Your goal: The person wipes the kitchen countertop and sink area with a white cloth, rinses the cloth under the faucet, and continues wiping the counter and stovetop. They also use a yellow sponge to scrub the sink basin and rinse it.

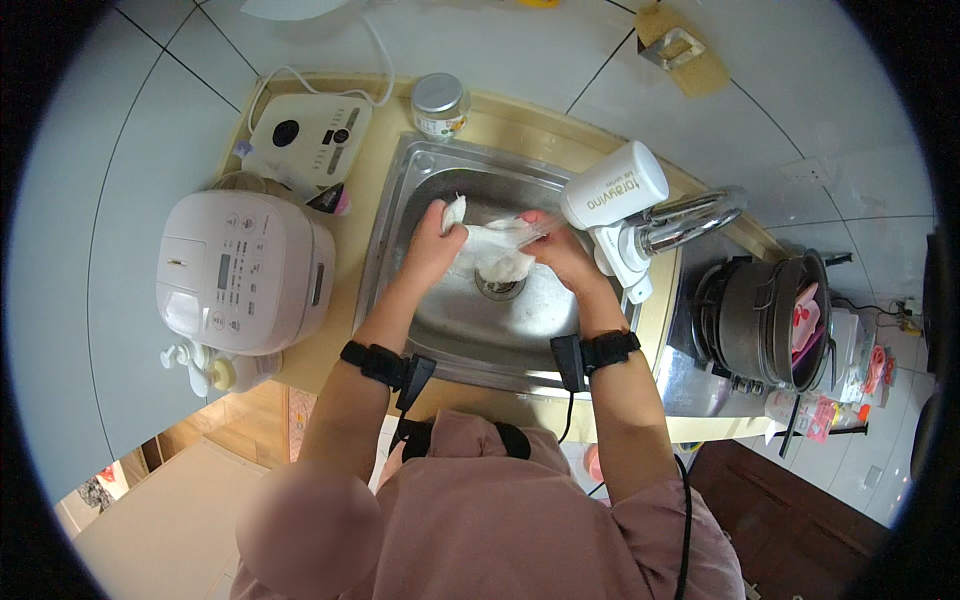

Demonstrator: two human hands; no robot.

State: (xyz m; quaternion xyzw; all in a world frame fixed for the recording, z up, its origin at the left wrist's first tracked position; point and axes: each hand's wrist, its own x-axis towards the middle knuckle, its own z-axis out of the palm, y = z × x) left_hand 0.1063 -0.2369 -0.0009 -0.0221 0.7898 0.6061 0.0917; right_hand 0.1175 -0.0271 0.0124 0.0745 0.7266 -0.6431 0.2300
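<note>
Over the stainless steel sink [435, 322], a wet white cloth [480, 247] stretches between my two hands. My left hand [437, 244] grips one end, and a bunched tip sticks up past the thumb. The other end is in my right hand [559, 247], whose fingers are partly hidden by water and cloth. A stream of water [541, 231] runs onto the cloth from a white faucet-mounted water filter [615, 187] on a chrome faucet [690, 221]. Part of the cloth hangs above the drain strainer [500, 287].
Left of the sink stand a white rice cooker [244, 270], a flat white appliance [307, 139] and pump bottles [217, 371]. A lidded glass jar [440, 105] is behind the sink. Stacked pots [757, 322] stand at the right. Black wrist straps [611, 350] trail cables.
</note>
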